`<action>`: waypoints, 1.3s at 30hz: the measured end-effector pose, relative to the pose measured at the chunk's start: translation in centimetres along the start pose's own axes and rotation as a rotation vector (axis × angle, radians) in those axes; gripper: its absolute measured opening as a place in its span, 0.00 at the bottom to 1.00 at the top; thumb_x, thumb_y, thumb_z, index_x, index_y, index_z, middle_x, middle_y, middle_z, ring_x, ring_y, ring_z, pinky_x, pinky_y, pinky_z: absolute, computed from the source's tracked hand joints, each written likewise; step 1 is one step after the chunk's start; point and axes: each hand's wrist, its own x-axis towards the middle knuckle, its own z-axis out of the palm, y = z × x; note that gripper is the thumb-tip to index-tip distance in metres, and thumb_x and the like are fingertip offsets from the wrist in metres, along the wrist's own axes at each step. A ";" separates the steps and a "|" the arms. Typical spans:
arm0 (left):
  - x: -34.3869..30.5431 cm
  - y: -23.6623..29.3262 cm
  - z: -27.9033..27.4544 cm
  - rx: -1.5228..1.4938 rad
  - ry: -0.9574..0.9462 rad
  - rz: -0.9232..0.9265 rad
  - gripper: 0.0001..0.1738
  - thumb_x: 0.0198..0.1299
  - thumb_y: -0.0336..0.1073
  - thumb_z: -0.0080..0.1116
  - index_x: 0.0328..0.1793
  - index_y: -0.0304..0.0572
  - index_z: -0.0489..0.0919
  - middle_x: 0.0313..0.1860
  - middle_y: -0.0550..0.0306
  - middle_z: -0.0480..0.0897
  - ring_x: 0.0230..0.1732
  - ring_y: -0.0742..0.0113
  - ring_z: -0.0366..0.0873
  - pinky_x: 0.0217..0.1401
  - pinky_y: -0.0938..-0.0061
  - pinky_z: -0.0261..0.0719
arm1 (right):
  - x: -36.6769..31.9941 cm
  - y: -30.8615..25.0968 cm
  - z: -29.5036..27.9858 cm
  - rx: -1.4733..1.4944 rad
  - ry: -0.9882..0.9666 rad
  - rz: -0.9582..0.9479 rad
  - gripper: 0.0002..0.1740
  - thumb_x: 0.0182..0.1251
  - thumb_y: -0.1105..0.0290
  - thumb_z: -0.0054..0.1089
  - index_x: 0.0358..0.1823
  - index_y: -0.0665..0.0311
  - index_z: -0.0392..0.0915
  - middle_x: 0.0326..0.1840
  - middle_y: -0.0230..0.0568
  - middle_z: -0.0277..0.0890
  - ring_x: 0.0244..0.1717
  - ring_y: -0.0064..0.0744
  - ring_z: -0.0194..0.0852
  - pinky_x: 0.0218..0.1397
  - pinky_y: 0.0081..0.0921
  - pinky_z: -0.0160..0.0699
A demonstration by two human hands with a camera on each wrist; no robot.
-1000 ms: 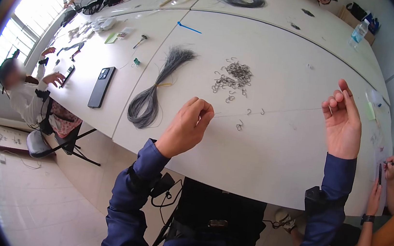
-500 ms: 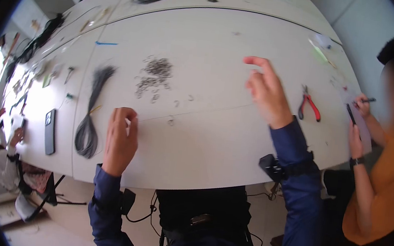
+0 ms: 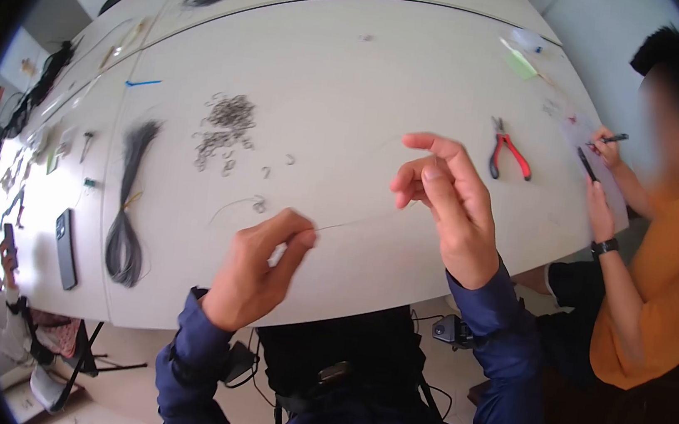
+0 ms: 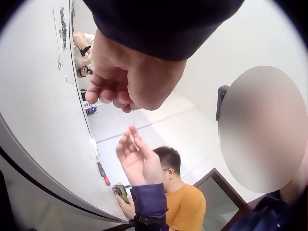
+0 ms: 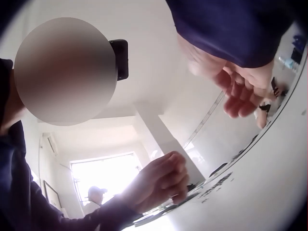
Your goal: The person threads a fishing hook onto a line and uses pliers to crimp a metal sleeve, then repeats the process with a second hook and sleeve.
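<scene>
A thin thread (image 3: 344, 226) runs between the two hands above the white table. The left hand (image 3: 259, 268) pinches it between thumb and forefinger, its knuckles bent. The right hand (image 3: 454, 212), palm partly turned up, holds the other part near its thumb and bent fingers; the exact grip is hard to see. In the left wrist view the left hand (image 4: 137, 74) is above the right hand (image 4: 139, 159). A pile of small dark hooks (image 3: 231, 118) lies beyond the left hand, with loose hooks (image 3: 259, 204) nearer. A tied bundle of grey strands (image 3: 126, 242) lies to the left.
Red-handled pliers (image 3: 510, 154) lie beyond the right hand. A phone (image 3: 66, 248) and a blue tie (image 3: 143, 83) are at the left. A person in orange (image 3: 657, 290) sits at the right, holding a pen (image 3: 613, 138). The table's near edge runs below the hands.
The head view has swung right, bringing the pliers into sight. The hands have come closer together, and the span of thread between them is shorter. The right hand's fingers are more bent.
</scene>
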 end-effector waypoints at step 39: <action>-2.6 0.1 -1.6 -0.139 0.362 -0.189 0.06 0.74 0.30 0.56 0.48 0.37 0.83 0.22 0.68 0.74 0.23 0.84 0.61 0.25 0.81 0.60 | 2.1 -1.4 4.8 -0.670 -0.340 0.395 0.28 0.81 0.51 0.49 0.39 0.72 0.84 0.39 0.51 0.86 0.43 0.33 0.83 0.50 0.29 0.79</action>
